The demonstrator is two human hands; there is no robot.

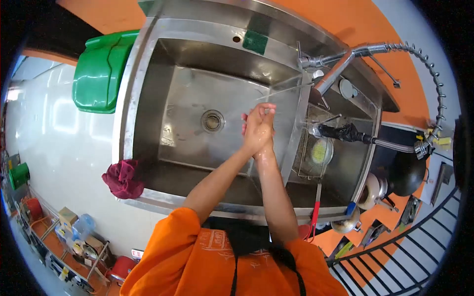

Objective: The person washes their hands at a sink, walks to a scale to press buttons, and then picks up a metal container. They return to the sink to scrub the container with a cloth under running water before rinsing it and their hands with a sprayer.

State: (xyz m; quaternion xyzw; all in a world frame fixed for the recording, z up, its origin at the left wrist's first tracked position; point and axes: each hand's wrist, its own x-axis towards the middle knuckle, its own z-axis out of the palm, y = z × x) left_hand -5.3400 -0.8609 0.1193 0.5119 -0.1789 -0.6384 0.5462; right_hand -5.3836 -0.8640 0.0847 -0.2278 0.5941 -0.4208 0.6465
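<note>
Over the large steel sink basin (pixel 192 93), my left hand (pixel 255 137) and my right hand (pixel 266 132) are clasped together, palm to palm. Fingers of each curl round the other, with fingertips showing on both sides. Both hands and the right forearm glisten wet. The round drain (pixel 213 121) lies to the left of them. Just to the right rises the divider toward the smaller basin, where a wire basket (pixel 305 158) with a red handle sits. A faucet spout (pixel 335 74) points down to the upper right of my hands, and a thin pale streak crosses leftward from below it.
A maroon cloth (pixel 123 180) hangs over the sink's left front corner. A green scouring pad (pixel 255 42) lies on the back ledge. The black-handled spray hose (pixel 345 133) reaches over the small basin. A green bin (pixel 101 74) stands left, and a wok (pixel 407 172) right.
</note>
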